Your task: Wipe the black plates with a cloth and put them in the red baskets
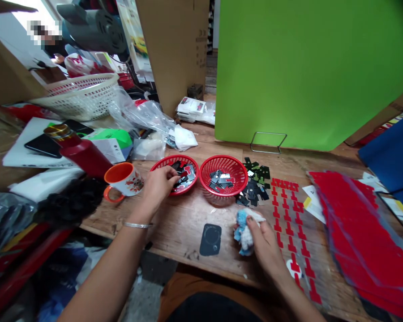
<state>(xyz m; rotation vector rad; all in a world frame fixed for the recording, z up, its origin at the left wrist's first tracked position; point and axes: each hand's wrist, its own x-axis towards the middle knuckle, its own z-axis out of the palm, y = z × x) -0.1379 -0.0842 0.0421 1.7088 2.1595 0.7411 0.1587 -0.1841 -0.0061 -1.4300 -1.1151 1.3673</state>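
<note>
My left hand [160,182] reaches over the rim of the left red plastic basket [195,181], fingers pinched together among small dark and silvery flat pieces [187,174]. What is between those fingertips is hidden. In my right hand [263,239] is a bunched blue and white fluffy cloth [244,232], held just above the table front. A second red basket [223,190] stands between the hands with more grey pieces [219,179] in it, a few showing red. Left of the cloth, a dark rounded-corner pad [210,239] lies flat on the wood.
Black pieces [253,190] lie heaped beside the right basket. Rows of red T-shaped pieces [289,228] and red sheets [359,232] cover the right side. An orange-rimmed mug [129,181] and a dark red bottle [82,154] stand left. A green board [302,71] rises behind.
</note>
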